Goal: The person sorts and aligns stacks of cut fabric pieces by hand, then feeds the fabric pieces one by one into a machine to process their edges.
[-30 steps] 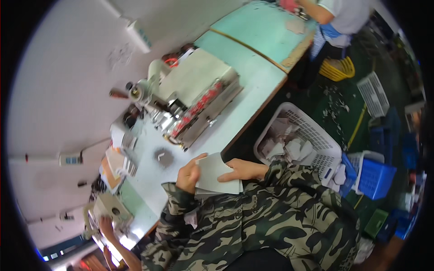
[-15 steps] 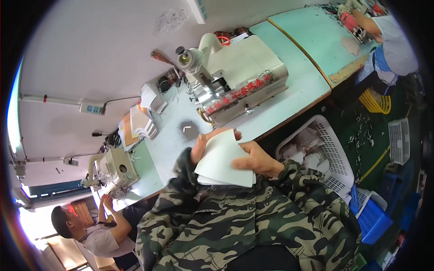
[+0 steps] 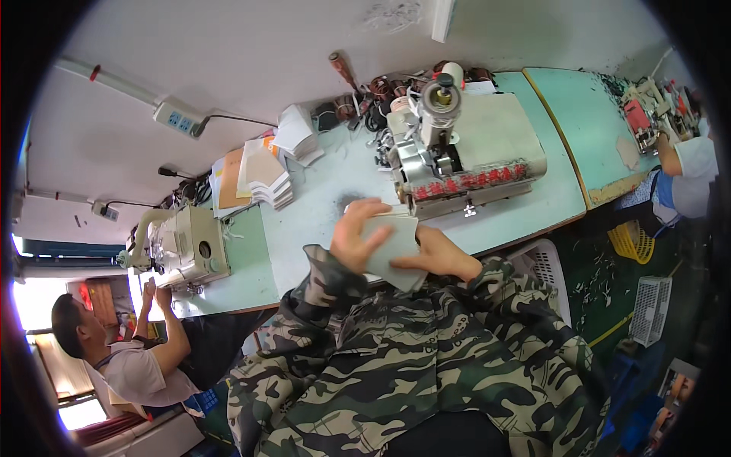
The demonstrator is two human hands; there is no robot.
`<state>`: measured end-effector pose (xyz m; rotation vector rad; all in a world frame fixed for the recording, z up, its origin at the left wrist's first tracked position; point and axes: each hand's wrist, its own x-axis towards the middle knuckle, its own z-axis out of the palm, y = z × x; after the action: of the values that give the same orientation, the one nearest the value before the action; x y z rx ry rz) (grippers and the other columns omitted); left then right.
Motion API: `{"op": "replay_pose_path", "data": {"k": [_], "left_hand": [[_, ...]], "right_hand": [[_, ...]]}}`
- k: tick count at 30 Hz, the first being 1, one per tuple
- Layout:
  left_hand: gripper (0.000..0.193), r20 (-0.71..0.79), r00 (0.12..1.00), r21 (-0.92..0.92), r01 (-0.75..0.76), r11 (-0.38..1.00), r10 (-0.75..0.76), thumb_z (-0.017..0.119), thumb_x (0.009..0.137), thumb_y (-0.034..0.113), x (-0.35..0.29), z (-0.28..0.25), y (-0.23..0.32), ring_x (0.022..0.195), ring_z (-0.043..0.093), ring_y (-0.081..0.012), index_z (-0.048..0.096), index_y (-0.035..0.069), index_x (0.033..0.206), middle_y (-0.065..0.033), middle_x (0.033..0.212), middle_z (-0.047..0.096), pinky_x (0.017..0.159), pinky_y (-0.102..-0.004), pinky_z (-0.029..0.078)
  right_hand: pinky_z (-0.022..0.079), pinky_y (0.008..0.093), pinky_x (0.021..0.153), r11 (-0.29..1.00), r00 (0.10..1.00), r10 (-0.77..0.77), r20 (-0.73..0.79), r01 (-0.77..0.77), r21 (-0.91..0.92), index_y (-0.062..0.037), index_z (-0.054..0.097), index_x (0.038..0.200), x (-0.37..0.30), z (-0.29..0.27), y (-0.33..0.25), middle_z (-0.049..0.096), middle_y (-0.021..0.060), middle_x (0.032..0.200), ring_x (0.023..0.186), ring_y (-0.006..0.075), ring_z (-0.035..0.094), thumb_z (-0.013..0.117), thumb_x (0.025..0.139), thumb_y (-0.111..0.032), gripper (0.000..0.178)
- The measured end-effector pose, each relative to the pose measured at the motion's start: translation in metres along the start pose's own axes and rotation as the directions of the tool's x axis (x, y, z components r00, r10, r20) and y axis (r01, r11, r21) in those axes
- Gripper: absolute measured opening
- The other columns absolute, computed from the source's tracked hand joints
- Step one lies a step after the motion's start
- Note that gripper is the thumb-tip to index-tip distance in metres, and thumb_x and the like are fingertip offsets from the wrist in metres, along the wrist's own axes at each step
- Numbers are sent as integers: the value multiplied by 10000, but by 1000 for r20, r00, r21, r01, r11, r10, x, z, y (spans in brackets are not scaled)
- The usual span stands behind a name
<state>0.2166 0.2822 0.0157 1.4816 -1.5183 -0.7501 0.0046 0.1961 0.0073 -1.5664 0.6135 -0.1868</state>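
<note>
You are holding a pale grey fabric piece (image 3: 392, 247) in both hands, just below the centre of the frame, above the near edge of the light green table (image 3: 304, 228). Your left hand (image 3: 356, 236) is gripping its left edge, fingers curled over the top. Your right hand (image 3: 440, 255) is pinching its right side, thumb lying across the cloth. Both hands are clamped on the piece, close together with only the cloth between them.

Compared with a second ago, the view is swinging toward the left of the frame: the grey sewing machine (image 3: 457, 156), which was up and left of your hands, is now sitting directly above them in the upper centre. The piece itself is looking narrower and more folded than half a second ago, when it was spread as a broader white sheet under your palms. In my judgement, you are turning or folding the piece and lining yourself up with the machine.

In the left of the frame, a second, cream-coloured machine (image 3: 186, 247) is now showing, with another person (image 3: 129, 358) working at it from the lower left. Stacks of pale cut pieces (image 3: 266, 179) are lying on the table, up and left of your hands. A white basket (image 3: 544, 266) is standing right of your right hand.
</note>
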Motion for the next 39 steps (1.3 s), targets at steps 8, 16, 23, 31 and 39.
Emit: {"op": "replay_pose_path", "data": {"k": [8,16,23,31,39], "left_hand": [[572,309,947,509,-241,826,86,633,797,518,3,-7,53,1072,576,-341,621,84,1170,-147,1102,634,931,-456,440],[469,626,768,-773,634,24,-135,454,979,426,-33,-49,-77,999,614,-205,583,37,1209,-131,1060,646,895,-369,479],[437,256,964,-383,171,908,-74,539,971,315,-48,-61,-104,1049,581,-176,516,6,1279,-112,1171,594,917,-332,467],[903,697,699,-575,679,457,-161,499,849,702,-36,-101,-93,1164,543,-220,389,-8,1396,-160,1297,540,989,-343,432],[815,673,727,-690,684,236,-137,505,873,636,-32,-78,-132,1167,565,-336,373,42,1416,-214,1332,515,942,-473,499]], "right_hand": [[487,422,803,858,886,-427,181,460,-226,-38,598,1097,60,48,-7,627,238,1017,932,412,609,711,761,-329,458],[477,349,900,972,964,-219,149,229,-55,-7,549,1265,35,55,-75,651,167,1158,1033,249,635,793,737,-307,654],[502,381,810,941,981,41,189,26,-337,-29,620,1154,81,52,-69,675,191,1031,906,351,651,744,719,-444,613],[487,367,763,778,913,-234,334,382,-499,-45,642,1112,117,49,-59,631,142,972,873,320,616,806,703,-285,501],[482,385,813,572,880,-453,146,412,-709,-21,550,1212,161,22,-69,588,163,1079,949,336,591,824,655,-234,656]]}}
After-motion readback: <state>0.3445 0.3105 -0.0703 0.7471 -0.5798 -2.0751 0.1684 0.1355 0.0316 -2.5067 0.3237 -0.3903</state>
